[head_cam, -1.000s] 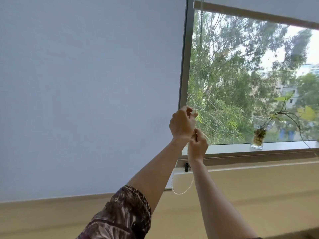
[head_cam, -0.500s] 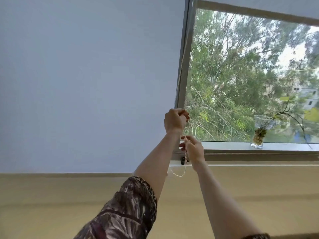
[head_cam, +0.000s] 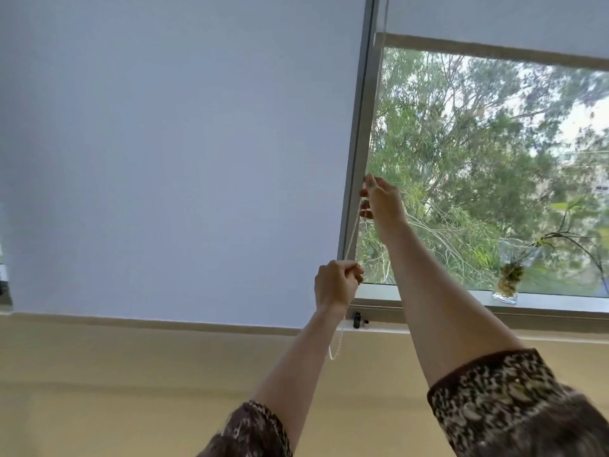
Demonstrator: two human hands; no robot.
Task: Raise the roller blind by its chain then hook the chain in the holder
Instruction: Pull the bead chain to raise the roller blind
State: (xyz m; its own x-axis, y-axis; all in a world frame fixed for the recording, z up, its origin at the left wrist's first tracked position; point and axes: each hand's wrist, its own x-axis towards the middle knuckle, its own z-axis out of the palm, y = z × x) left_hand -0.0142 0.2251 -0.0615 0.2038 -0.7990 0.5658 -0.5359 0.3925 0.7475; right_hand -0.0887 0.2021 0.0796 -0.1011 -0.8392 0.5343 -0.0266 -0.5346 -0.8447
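The white bead chain hangs beside the grey window post. My right hand is raised high and pinches the chain near its upper visible part. Lower down, my left hand is a closed fist around the same chain, just above the sill. The chain's slack loop dangles under my left wrist. A small black chain holder sits on the frame below the sill, right of that wrist. The right roller blind is partly up, its bottom bar near the top of the pane.
A second roller blind covers the left window down to the sill. A glass vase with a plant stands on the sill at the right. Below runs a beige wall. Trees show through the glass.
My right hand has gone from the sill to a spot high on the chain. My left hand has come down with the chain to sill height. The view has tilted.
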